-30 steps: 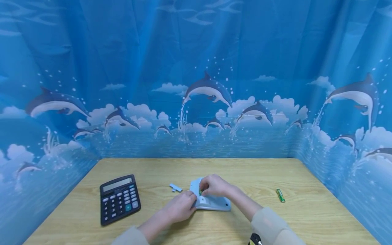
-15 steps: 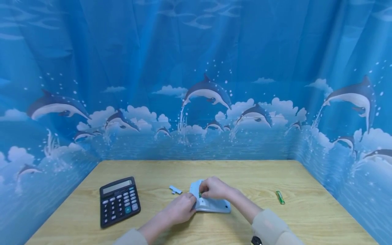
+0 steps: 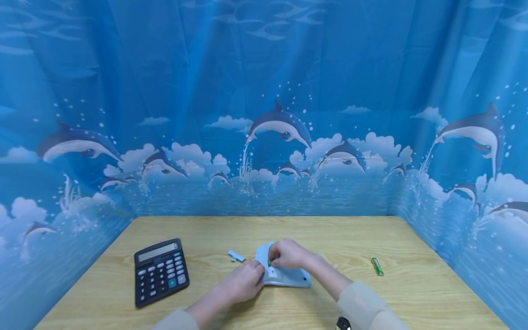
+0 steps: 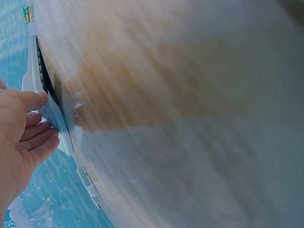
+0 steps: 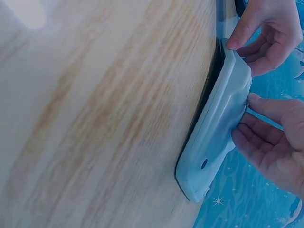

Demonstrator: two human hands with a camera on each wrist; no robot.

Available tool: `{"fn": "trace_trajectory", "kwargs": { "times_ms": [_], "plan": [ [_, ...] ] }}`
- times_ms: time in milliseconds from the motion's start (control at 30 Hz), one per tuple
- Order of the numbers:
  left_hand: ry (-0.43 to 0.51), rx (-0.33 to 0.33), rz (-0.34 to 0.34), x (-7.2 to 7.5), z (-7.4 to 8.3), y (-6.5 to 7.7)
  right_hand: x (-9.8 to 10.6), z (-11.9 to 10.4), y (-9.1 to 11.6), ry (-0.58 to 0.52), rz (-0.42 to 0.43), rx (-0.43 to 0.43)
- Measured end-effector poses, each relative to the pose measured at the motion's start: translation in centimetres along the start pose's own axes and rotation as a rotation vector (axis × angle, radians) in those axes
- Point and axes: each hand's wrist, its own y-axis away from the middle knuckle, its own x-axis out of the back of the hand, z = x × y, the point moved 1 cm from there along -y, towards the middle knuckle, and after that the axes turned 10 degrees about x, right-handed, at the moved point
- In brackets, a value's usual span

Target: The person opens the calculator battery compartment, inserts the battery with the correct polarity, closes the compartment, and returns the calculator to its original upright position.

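Observation:
A light blue calculator (image 3: pixel 290 277) lies face down on the table, its back up; its keys show along the underside in the left wrist view. At its left edge my left hand (image 3: pixel 244 280) grips it, thumb on the near rim (image 5: pixel 232 46). Over the back, my right hand (image 3: pixel 288 253) pinches a green battery (image 3: pixel 270 263) at the battery compartment, which the fingers mostly hide. Just left of the calculator lies a small light blue battery cover (image 3: pixel 236 256). Another green battery (image 3: pixel 377 266) rests on the table to the right.
A black desk calculator (image 3: pixel 162 272) lies face up at the left of the wooden table (image 3: pixel 330 229). A blue dolphin-print curtain (image 3: pixel 264 192) surrounds the table's back and sides. Part of a black and yellow object (image 3: pixel 343 323) shows beside the right sleeve.
The head view has shifted slightly, so the scene sits a little lower. Both hands stay on the light blue calculator, with barely any visible movement; the battery remains between the right fingers.

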Motion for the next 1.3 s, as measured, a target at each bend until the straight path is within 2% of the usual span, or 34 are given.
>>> {"fn": "trace_trajectory", "kwargs": {
  "times_ms": [400, 700, 933, 1300],
  "plan": [
    [0.01, -0.005, 0.011, 0.14, -0.1, -0.01, 0.27, -0.06, -0.17, -0.044, 0.002, -0.03],
    [-0.008, 0.003, -0.006, 0.1, -0.01, -0.1, 0.35, -0.02, -0.23, -0.085, 0.012, -0.031],
    [0.001, 0.005, -0.018, 0.25, 0.12, 0.03, 0.29, 0.15, -0.16, -0.065, -0.01, 0.009],
    [-0.003, 0.0, -0.006, 0.18, 0.14, 0.01, 0.06, 0.04, -0.16, -0.002, 0.011, -0.002]
  ]
}}
